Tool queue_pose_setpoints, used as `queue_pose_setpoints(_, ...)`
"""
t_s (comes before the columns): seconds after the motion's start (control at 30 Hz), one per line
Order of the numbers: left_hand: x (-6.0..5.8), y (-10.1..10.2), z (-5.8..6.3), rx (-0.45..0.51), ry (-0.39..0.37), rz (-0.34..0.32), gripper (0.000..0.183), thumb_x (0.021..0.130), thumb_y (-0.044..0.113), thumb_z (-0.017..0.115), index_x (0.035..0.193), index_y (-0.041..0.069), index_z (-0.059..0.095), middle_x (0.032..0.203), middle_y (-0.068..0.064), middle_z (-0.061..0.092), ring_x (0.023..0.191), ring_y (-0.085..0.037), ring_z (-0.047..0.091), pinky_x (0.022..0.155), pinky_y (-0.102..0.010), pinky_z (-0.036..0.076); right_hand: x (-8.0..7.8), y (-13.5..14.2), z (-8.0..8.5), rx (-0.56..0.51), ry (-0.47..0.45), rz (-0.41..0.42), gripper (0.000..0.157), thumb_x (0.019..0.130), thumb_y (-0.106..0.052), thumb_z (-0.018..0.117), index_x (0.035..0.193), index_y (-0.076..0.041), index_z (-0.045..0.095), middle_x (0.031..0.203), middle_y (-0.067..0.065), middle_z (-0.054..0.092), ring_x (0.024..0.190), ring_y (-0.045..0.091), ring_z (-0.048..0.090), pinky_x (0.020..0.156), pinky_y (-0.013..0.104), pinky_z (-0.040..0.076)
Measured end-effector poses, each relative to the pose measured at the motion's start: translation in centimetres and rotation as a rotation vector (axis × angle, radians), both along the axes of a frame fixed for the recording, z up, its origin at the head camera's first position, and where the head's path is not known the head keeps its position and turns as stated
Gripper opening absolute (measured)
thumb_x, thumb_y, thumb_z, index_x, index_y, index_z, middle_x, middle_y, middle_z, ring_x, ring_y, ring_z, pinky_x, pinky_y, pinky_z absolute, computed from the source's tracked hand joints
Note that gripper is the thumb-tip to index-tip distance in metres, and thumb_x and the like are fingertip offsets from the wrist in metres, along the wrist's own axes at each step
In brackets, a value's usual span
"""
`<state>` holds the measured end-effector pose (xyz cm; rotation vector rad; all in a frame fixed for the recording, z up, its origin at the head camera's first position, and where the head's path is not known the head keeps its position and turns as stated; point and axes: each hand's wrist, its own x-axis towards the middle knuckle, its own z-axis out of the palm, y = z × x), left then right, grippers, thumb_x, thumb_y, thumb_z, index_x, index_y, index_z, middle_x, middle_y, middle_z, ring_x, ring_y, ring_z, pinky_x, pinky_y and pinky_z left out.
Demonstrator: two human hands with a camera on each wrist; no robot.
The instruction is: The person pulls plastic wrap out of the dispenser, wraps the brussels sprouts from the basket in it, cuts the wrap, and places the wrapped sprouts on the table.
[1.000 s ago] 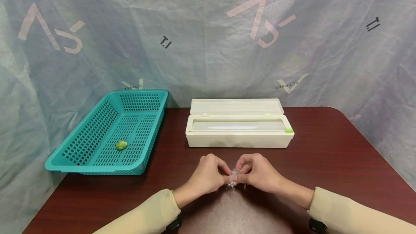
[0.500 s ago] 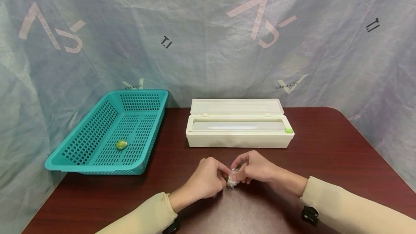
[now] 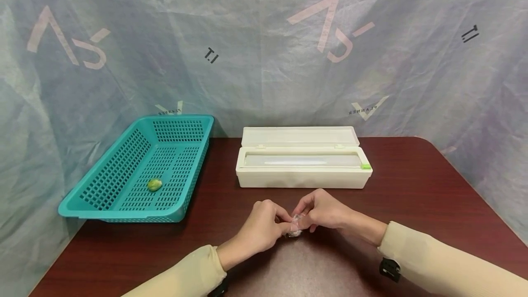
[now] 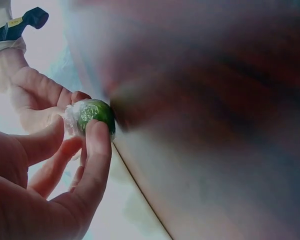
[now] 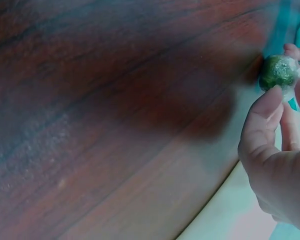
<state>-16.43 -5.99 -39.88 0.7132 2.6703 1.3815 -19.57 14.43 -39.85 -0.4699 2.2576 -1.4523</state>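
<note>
Film wrapping in hand; judged past halfway for this pc. Sm. green veg (image 4: 109,116) sits approx. mid-desk (image 3: 412,196), between both hands & in front of white dispenser box (image 3: 303,179); desk's near edge out of frame. L hand (image 3: 262,227) pinches it w/ fingertips, R hand (image 3: 326,212) pinches from opp. side, so neither is free.

Done: clear film (image 4: 71,119) is round much of the veg, bunched on one side, green showing thru on the other. Pc. looks cut off (no strip runs back to the box).

Left, est.: press/tuck the bunched part, then put veg down. Can't verify seal: fingers cover the bunch, wrist views soft. Also unclear if veg touches desk or is held just above.

Box stands near desk's far edge, lid (image 3: 300,136) up, film roll (image 3: 303,161) exposed, green tab (image 3: 365,166) at R end. Teal basket (image 3: 123,215) at desk's L edge, toward far-L corner; holds 1 loose yellow-green veg (image 3: 154,184), no film seen on it, so prob. 1 more to do.
</note>
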Motion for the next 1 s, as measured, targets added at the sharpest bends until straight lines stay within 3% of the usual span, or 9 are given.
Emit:
queue_pose_setpoints(0.1, -0.2, 0.0, -0.1, 0.003, -0.012, 0.001, 0.008, 0.087, 0.006, 0.087, 0.080, 0.006, 0.082, 0.065, 0.003, 0.070, 0.053, 0.002, 0.055, 0.050, -0.020, 0.047, 0.0, -0.1, -0.1, -0.032, 0.004, -0.001, 0.018, 0.076, 0.002, 0.081, 0.093, 0.003, 0.078, 0.076, 0.007, 0.073, 0.066, 0.016, 0.066, 0.061, 0.037, 0.059)
queue_pose_setpoints(0.2, -0.4, -0.1, -0.2, 0.030, -0.072, 0.003, 0.010, 0.089, 0.005, 0.085, 0.079, 0.005, 0.080, 0.061, 0.000, 0.067, 0.051, -0.006, 0.059, 0.049, -0.021, 0.049, 0.2, -0.1, -0.2, -0.061, 0.039, -0.020, 0.019, 0.079, 0.002, 0.084, 0.096, 0.005, 0.077, 0.078, 0.009, 0.073, 0.065, 0.019, 0.068, 0.062, 0.039, 0.061)
queue_pose_setpoints(0.4, -0.6, -0.2, -0.2, 0.058, -0.142, 0.017, 0.013, 0.090, 0.001, 0.082, 0.078, 0.005, 0.079, 0.066, -0.003, 0.070, 0.052, -0.018, 0.066, 0.049, -0.025, 0.052, 1.3, 0.1, -0.5, -0.043, 0.233, -0.064, 0.025, 0.082, -0.007, 0.090, 0.097, 0.001, 0.072, 0.079, 0.006, 0.073, 0.062, 0.024, 0.070, 0.057, 0.036, 0.059)
queue_pose_setpoints(0.53, -0.6, -0.3, -0.3, 0.060, -0.149, 0.036, 0.014, 0.089, -0.002, 0.081, 0.079, 0.006, 0.079, 0.069, -0.001, 0.070, 0.052, -0.020, 0.067, 0.049, -0.026, 0.053, 2.4, 0.2, -0.6, -0.089, 0.294, -0.056, 0.029, 0.091, -0.002, 0.081, 0.116, 0.002, 0.065, 0.091, 0.008, 0.075, 0.068, 0.028, 0.073, 0.058, 0.039, 0.061)
queue_pose_setpoints(0.63, -0.7, -0.4, -0.3, 0.055, -0.148, 0.048, 0.014, 0.089, -0.002, 0.081, 0.079, 0.007, 0.079, 0.071, 0.003, 0.070, 0.052, -0.021, 0.067, 0.049, -0.027, 0.054, 2.8, 0.2, -0.8, -0.097, 0.379, -0.024, 0.030, 0.094, 0.002, 0.077, 0.122, -0.001, 0.067, 0.102, 0.007, 0.074, 0.079, 0.025, 0.075, 0.059, 0.037, 0.061)
queue_pose_setpoints(0.8, -0.7, -0.4, -0.3, 0.053, -0.138, 0.057, 0.009, 0.088, 0.001, 0.083, 0.082, 0.007, 0.079, 0.070, 0.004, 0.071, 0.050, -0.020, 0.068, 0.047, -0.027, 0.053, 2.7, -0.3, -1.1, -0.007, 0.560, 0.024, 0.014, 0.093, -0.008, 0.082, 0.108, -0.011, 0.080, 0.103, -0.003, 0.073, 0.082, 0.012, 0.073, 0.063, 0.031, 0.060)
queue_pose_setpoints(1.0, -0.2, -0.4, -0.3, 0.113, -0.138, 0.088, 0.018, 0.085, -0.003, 0.084, 0.087, 0.008, 0.071, 0.074, 0.003, 0.068, 0.050, -0.023, 0.067, 0.045, -0.030, 0.054, 2.8, -0.3, -1.1, 0.062, 0.546, 0.005, 0.019, 0.092, -0.018, 0.084, 0.109, -0.008, 0.084, 0.100, -0.005, 0.074, 0.091, 0.011, 0.070, 0.078, 0.036, 0.059)
